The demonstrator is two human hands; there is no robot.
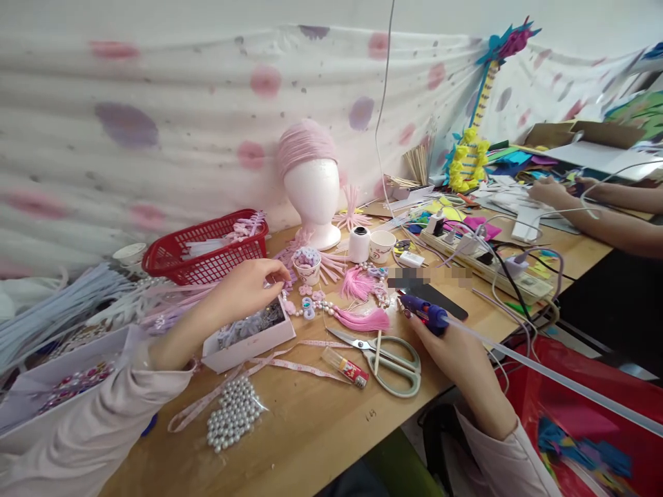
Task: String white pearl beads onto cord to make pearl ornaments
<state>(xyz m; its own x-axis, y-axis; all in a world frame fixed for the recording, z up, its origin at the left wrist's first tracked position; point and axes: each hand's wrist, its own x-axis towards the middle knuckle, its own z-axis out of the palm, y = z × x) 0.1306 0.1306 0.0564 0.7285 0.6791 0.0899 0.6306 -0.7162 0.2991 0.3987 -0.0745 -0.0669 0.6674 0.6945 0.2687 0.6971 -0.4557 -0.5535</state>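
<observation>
My right hand (460,348) grips a blue hot glue gun (425,312), its nozzle toward the table's middle and a long clear glue stick (549,369) trailing from its back. Over the right end of a white box (253,342) of grey and lilac pieces, my left hand (253,286) has its fingers bent together; what they pinch, if anything, I cannot make out. Just beyond it are a paper cup (307,266) with lilac pieces and a beaded strand (315,304). A pink tassel (362,318) lies between the hands, near scissors (391,359).
A red basket (207,252) and a foam head (313,190) in a pink cap stand behind. In front lie a lighter (345,367), a tape measure (311,366) and silver beads (234,414). A power strip (487,266) with cords sits right; another person's arms (585,207) reach in beyond.
</observation>
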